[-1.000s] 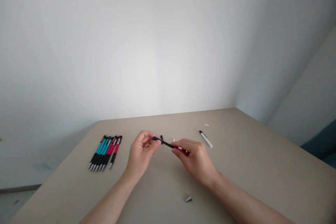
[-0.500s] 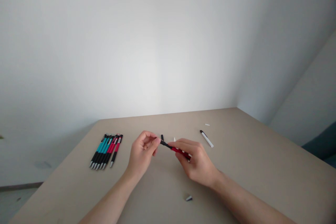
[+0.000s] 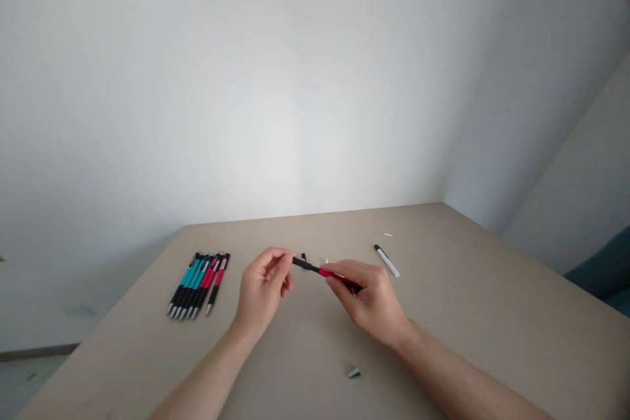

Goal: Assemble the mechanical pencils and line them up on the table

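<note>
Between my two hands, above the middle of the table, is a red and black pen. My left hand pinches the end of its black part. My right hand is closed around the red part, hiding some of it. Behind the pen, a small black piece and a small white piece are partly covered. A small silver and black tip lies on the table nearer to me, below my right hand.
On the left of the beige table lies a row of several blue and red pens. A white tube with a black end and a thin white bit lie at the back right. A pale wall stands behind.
More of the black part now shows between my hands. My left hand has shifted slightly left, and my right fingertips now grip the red part just behind the black part.
</note>
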### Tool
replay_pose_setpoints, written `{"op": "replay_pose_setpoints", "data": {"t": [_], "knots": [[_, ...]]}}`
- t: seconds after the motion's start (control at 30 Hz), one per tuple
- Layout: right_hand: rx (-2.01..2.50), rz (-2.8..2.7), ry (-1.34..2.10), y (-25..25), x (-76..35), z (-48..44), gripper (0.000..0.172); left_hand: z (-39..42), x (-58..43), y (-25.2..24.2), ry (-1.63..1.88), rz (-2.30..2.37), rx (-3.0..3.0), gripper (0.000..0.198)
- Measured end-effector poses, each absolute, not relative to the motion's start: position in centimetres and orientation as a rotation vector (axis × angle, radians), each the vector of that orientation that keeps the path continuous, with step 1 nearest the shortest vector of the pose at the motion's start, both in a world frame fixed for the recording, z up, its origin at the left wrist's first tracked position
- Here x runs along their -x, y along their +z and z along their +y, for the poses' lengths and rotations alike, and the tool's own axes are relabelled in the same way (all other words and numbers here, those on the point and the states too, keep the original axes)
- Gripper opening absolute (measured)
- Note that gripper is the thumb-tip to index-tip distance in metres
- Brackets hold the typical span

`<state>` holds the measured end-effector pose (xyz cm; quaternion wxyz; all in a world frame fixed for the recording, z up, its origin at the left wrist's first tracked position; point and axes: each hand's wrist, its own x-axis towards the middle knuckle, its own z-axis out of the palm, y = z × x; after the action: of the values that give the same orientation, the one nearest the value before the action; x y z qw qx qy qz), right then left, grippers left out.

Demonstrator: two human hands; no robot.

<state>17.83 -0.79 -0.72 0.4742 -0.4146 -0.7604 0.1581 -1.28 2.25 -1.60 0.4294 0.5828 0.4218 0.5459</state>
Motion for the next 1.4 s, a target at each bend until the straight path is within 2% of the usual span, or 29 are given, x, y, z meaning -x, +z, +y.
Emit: {"op": "replay_pose_setpoints", "data": {"t": [0.8, 1.4], "knots": [[1.009, -1.869, 0.396, -0.08, -17.77, -1.15, 0.02, 2.19, 1.24, -1.25, 1.239, 1.089, -1.561, 0.026], [1.104, -1.889, 0.366, -0.77, -18.14, -0.55, 0.014, 1.92, 1.27, -1.52, 1.109, 1.121, -1.646, 0.027]]}}
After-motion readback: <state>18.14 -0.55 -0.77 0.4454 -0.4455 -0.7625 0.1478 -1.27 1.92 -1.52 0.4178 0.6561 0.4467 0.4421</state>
